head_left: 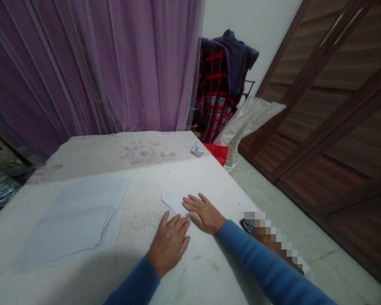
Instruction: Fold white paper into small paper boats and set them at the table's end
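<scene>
A folded piece of white paper [174, 202] lies flat on the table, one pointed corner toward the left. My right hand [206, 215] rests on its right part, palm down with the fingers stretched out. Just below the paper's near edge is my left hand [169, 242], its fingers extended and slightly bent, the fingertips at or close to that edge. Whether they touch it I cannot tell. The hands cover part of the paper.
Larger sheets of white paper [79, 216] lie on the left of the table [152, 169]. A small folded paper shape [197, 149] stands near the far right corner. A phone [249, 225], partly blurred out, lies by the right edge. Purple curtains [139, 63] hang behind.
</scene>
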### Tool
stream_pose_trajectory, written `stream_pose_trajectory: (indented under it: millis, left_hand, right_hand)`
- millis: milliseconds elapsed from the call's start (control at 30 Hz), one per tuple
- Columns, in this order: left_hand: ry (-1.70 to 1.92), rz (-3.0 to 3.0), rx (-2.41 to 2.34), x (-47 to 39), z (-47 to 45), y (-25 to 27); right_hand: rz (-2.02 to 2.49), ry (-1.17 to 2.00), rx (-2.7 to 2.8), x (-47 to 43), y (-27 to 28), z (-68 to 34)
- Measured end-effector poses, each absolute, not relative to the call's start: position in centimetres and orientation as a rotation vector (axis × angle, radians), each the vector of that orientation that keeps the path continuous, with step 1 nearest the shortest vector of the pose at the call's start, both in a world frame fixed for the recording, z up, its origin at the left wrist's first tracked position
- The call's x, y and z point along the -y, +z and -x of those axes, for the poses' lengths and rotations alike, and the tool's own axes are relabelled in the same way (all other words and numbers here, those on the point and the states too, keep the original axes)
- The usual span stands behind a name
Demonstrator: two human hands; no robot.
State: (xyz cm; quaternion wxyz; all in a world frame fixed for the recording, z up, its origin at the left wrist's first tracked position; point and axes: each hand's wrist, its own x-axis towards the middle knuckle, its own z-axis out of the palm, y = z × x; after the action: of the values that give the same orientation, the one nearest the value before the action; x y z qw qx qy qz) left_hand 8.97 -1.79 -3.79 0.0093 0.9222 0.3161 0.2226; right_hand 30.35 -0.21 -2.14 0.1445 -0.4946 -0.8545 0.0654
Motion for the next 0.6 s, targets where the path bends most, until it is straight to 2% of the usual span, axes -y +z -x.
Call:
stream_pose_trajectory:
  millis: [300, 600]
  left_hand:
    - [0.726, -2.848, -0.975, 1.8, -9.0, -3.6]
    - [0.717, -2.883, -0.982, 1.8, -9.0, -3.8]
  right_hand:
    - [1.522, 0.173, 2.432, -1.8, -2.2, -30.4]
    - [1.405, 0.169, 2.439, 2.9, -1.8, -30.0]
